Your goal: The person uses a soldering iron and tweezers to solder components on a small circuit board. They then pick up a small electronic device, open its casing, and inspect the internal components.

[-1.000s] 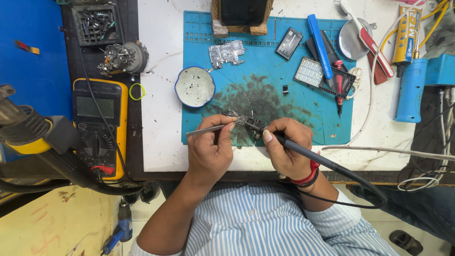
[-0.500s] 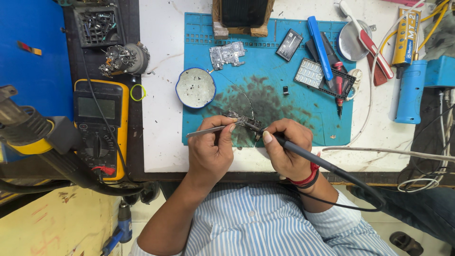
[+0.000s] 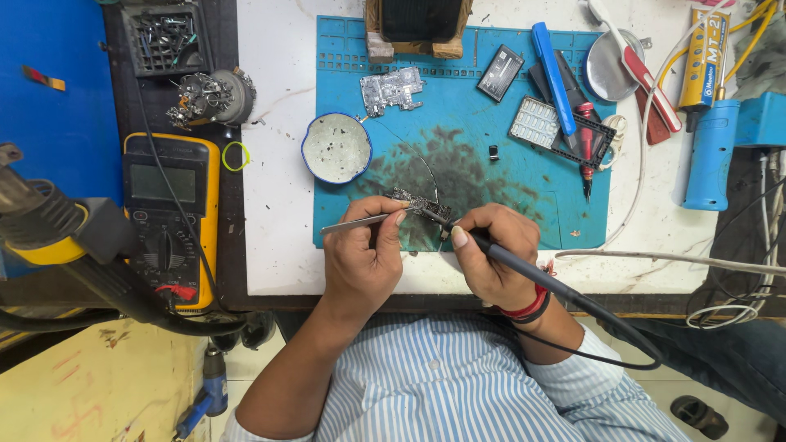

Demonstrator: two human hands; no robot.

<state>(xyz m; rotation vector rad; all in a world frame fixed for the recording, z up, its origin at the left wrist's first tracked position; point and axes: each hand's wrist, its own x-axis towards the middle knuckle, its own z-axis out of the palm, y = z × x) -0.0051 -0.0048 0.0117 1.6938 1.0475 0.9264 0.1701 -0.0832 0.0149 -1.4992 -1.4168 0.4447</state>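
1. The left hand point(image 3: 364, 262) is closed around slim silver metal tweezers point(image 3: 360, 220), whose points reach right to a small dark circuit board point(image 3: 419, 204).
2. The right hand point(image 3: 491, 258) is wrapped pen-style around a black soldering iron point(image 3: 524, 268), its tip meeting the near right edge of the same board; a black cord runs from the handle across the wrist and down over the striped shirt.
3. The small dark circuit board lies on the scorched, dark-stained middle of a blue silicone work mat point(image 3: 524, 205), just beyond both hands, near the mat's front edge.
4. The mat rests on a white worktop point(image 3: 278, 205). A round white dish with a blue rim point(image 3: 336, 148) sits at the mat's left edge, beyond the left hand.
5. A larger silver circuit board point(image 3: 393, 89) lies farther back on the mat, well apart from the hands.
6. A yellow-cased multimeter point(image 3: 168, 221) lies left of the worktop on a dark surface.
7. A red band circles the right wrist.
8. A blue hot-air tool point(image 3: 709, 154) stands at the far right.
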